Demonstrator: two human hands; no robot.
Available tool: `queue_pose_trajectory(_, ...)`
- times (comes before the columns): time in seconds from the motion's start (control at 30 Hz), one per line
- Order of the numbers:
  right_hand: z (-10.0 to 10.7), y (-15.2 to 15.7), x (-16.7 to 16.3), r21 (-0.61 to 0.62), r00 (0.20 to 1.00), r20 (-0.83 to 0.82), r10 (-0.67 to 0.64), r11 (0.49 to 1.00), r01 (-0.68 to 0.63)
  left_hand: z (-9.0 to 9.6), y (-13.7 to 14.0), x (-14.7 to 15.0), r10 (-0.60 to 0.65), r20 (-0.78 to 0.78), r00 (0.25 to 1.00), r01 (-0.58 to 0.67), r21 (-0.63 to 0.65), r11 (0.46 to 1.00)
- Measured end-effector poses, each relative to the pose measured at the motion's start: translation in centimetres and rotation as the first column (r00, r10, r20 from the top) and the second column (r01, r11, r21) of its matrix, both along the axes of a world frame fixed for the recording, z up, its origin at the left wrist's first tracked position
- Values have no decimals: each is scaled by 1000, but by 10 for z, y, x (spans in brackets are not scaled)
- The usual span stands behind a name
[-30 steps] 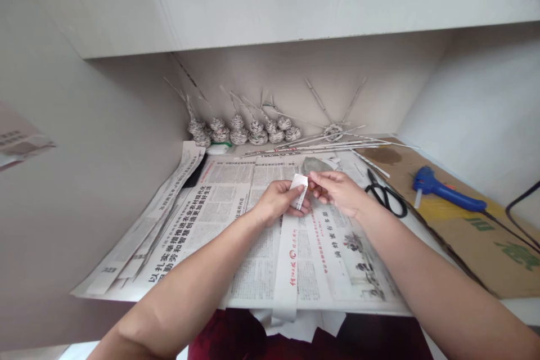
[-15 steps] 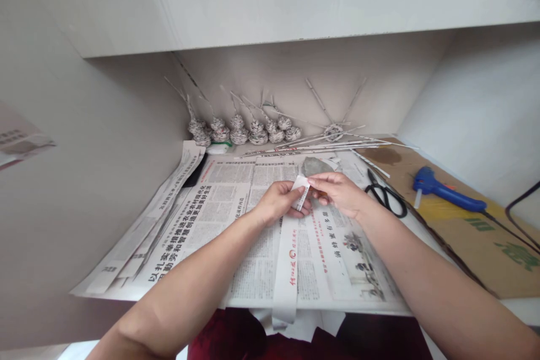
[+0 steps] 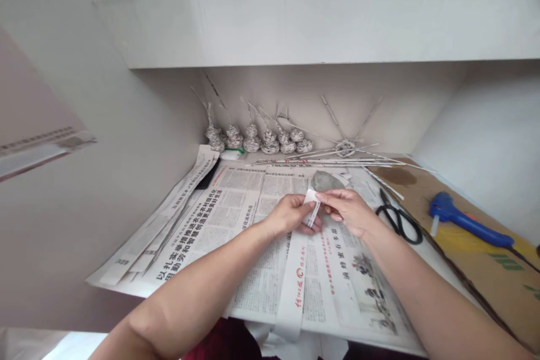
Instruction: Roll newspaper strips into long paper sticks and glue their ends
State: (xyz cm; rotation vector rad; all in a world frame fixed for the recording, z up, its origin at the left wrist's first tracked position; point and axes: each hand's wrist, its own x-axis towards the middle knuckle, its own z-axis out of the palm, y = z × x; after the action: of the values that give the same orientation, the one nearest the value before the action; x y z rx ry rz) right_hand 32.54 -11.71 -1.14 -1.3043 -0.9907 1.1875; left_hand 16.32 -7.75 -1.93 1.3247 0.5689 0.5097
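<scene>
- Where the spread newspaper nears the left wall, loose newspaper strips lie layered on it.
- The left hand has its fingers pinched on the top end of a narrow paper strip, which seems to run down the spread newspaper to its near edge.
- That strip should be light, limp and easily creased; a flat thumb grip near its end looks best.
- The right hand narrows its fingers on the strip's upper corner.
- Scissors, then a blue glue gun, lie rightward.
</scene>
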Motion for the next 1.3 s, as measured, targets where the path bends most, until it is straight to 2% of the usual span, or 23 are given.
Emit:
queue_pose_trajectory(0.23, 1, -1, -2, 5, 999, -14, -37, 999, 38, -1, 2, -1, 18, 10, 1000, -18, -3, 1000)
queue_pose_trajectory(0.4, 3, -3, 7, 4, 989, -35, 145, 989, -145, 2, 5, -1, 74, 0, 997, -74, -82, 994)
queue_pose_trajectory(0.5, 3, -3, 9, 11, 980, -19, 200, 980, -200, 2, 5, -2, 75, -1, 997, -74, -86, 993)
queue_pose_trajectory(0.7, 1, -2, 5, 26, 982, -3, 188, 982, -188, 2, 4, -2, 58, -3, 998, -58, -73, 996)
queue_pose_trajectory(1.13, -1, -1, 3, 38, 993, 16, 118, 992, -119, 1, 2, -2, 6, -14, 1000, -5, 49, 999)
queue_pose_trajectory(1.3, 0, -1, 5, 19, 987, 30, 156, 988, -156, 1, 0, -1, 11, -20, 1000, -10, 42, 999)
